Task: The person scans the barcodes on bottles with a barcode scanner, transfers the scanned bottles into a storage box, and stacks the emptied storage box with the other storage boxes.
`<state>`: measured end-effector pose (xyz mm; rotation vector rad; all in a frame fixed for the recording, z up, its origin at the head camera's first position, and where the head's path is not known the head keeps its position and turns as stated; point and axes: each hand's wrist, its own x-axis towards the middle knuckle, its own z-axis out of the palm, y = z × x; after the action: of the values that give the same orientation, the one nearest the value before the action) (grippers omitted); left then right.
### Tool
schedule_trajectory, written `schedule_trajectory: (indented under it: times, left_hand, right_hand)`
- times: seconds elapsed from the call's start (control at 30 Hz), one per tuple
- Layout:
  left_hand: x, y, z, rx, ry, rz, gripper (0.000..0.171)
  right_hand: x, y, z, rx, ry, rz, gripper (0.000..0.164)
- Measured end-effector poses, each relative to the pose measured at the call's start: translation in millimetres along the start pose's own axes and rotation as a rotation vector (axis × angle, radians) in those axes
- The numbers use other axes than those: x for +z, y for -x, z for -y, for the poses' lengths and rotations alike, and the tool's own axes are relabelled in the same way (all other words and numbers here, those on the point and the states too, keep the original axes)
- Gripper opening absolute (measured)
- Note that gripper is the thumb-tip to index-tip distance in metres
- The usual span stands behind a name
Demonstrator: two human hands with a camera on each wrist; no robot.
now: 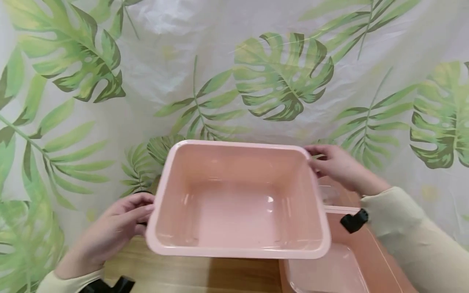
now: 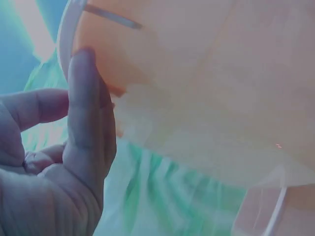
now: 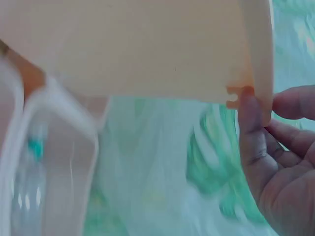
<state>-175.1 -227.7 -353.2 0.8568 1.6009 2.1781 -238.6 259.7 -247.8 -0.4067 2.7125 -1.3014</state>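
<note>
An empty pink plastic storage bin (image 1: 234, 215) is held up over the table, its open top tilted toward me. My left hand (image 1: 121, 219) grips its left rim; in the left wrist view, the fingers (image 2: 88, 113) lie under the rim against the outer wall. At the far right corner, my right hand (image 1: 340, 167) pinches the rim between thumb and fingers, as the right wrist view also shows. The held bin's pale outer side (image 3: 147, 49) fills much of that view. Below it on the right stands a second pink bin (image 1: 381, 252), partly covered by the held one.
Beyond the second bin is another pink container (image 1: 340, 193); a clear bottle with a green cap (image 3: 34, 147) stands inside a bin in the right wrist view. The wooden tabletop (image 1: 157, 268) shows at the front. A leaf-patterned sheet (image 1: 220, 81) hangs behind.
</note>
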Motion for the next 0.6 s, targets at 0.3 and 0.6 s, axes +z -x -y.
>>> schedule_trajectory:
  times: [0.3, 0.6]
  left_hand:
    - [103.2, -84.4, 38.5, -0.149, -0.053, -0.081, 0.013]
    - [171.8, -125.7, 69.8, -0.205, 0.116, -0.025, 0.004]
  right_hand:
    - [-89, 42, -57, 0.151, 0.339, -0.033, 0.055]
    - [-130, 84, -106, 0.242, 0.511, -0.092, 0.05]
